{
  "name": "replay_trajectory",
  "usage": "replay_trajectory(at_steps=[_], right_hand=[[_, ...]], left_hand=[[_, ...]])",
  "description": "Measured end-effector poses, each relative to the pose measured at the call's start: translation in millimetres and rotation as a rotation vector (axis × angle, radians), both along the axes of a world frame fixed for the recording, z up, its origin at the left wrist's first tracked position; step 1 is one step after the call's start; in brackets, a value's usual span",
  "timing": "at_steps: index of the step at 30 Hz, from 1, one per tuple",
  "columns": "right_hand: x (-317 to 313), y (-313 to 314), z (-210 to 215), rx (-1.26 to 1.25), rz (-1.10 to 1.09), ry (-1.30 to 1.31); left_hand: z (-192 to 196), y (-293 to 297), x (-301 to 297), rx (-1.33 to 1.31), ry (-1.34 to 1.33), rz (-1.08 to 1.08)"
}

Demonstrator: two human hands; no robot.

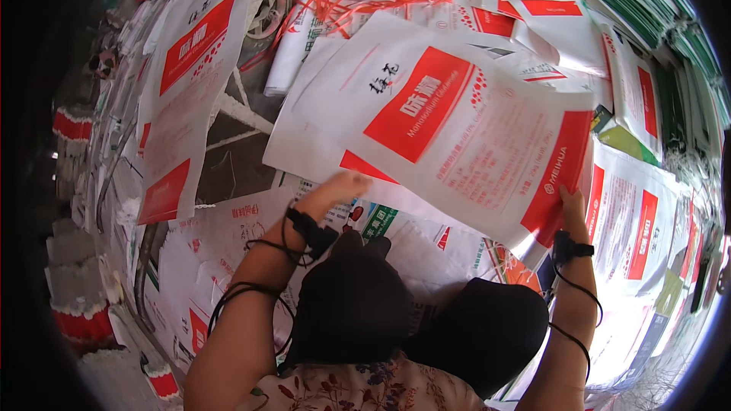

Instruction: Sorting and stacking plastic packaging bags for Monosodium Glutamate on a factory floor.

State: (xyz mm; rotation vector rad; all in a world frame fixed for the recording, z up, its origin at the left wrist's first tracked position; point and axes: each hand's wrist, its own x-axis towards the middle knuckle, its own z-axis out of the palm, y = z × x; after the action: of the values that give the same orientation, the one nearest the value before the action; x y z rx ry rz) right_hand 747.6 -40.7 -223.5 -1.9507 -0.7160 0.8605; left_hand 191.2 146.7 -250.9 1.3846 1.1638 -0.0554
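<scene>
Left hand (349, 185) curls at centre, grip unclear; right hand (571, 202), at centre-right, pinches a flat, white-and-red printed sack (487, 141).

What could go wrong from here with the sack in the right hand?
1. The upper printed sack overlaps another white sack beneath it, so the two might get dragged along together.
2. The right hand grips the upper printed sack near one edge, while whether the left hand holds anything is unclear; the sheet could sag or slip.
3. A black cable hangs in loops and might snag on a sack edge.
</scene>
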Motion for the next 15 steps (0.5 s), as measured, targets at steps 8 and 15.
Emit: replay_trajectory(at_steps=[8, 15], right_hand=[[-12, -13, 50, -0.015, -0.007, 0.345], [-18, -54, 46, -0.143, 0.002, 0.170]], left_hand=[[-31, -53, 67, -0.744, -0.380, 0.517], [-72, -16, 42, -0.412, -0.716, 1.106]])
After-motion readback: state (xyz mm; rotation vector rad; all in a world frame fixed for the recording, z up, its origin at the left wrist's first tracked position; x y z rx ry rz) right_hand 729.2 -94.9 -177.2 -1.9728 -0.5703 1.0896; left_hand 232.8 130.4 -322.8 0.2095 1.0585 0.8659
